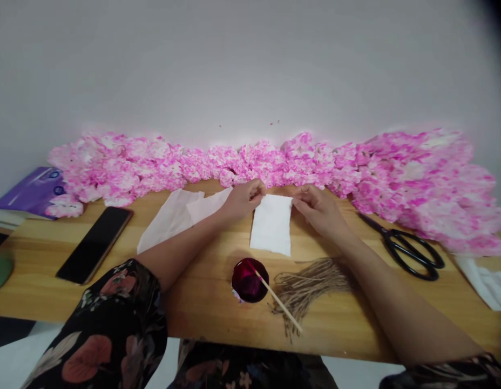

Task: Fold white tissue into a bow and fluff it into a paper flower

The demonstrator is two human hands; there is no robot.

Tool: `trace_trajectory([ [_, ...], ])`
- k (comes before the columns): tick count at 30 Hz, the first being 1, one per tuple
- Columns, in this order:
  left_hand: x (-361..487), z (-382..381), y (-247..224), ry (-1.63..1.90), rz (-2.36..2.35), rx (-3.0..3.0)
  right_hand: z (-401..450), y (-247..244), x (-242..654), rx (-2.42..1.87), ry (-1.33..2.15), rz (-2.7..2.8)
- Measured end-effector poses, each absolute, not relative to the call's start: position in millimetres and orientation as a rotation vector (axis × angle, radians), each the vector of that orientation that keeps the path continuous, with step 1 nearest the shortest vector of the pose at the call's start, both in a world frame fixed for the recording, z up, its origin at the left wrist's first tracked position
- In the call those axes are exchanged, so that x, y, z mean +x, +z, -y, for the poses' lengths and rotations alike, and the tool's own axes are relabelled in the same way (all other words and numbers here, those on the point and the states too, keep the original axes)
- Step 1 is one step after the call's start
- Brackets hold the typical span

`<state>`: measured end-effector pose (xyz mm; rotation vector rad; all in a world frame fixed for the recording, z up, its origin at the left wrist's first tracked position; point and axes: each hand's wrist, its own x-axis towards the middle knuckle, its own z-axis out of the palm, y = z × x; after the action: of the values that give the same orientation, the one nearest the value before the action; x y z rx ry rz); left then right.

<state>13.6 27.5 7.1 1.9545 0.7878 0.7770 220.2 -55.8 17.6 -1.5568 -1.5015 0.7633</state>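
A small white sheet of tissue paper (270,224) is at the middle of the table, with its far corners between my hands. My left hand (244,200) pinches its far left corner. At the far right corner, my right hand (315,208) has thumb and finger closed on the edge. Nearer to me stands a small cup of dark magenta liquid (250,280), with a thin wooden stick (281,302) leaning out over its rim. More pale tissue sheets (169,216) lie left of my left hand, partly under that forearm.
Pink-and-white paper flowers (258,159) line the wall side of the wooden table (202,308). Brown twine pieces (311,286) lie right of the cup. Black-handled scissors (408,248) rest at right, a phone (94,243) and a purple packet (34,192) at left.
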Motion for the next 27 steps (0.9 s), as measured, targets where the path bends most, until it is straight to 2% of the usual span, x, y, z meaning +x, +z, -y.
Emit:
trace_trajectory([
  [8, 11, -26, 1, 0.708, -0.842, 1.889, 57, 18, 218, -1.512, 0.872, 1.487],
  [27, 18, -19, 11, 0.724, -1.035, 2.002, 57, 23, 216, -1.613, 0.669, 1.502],
])
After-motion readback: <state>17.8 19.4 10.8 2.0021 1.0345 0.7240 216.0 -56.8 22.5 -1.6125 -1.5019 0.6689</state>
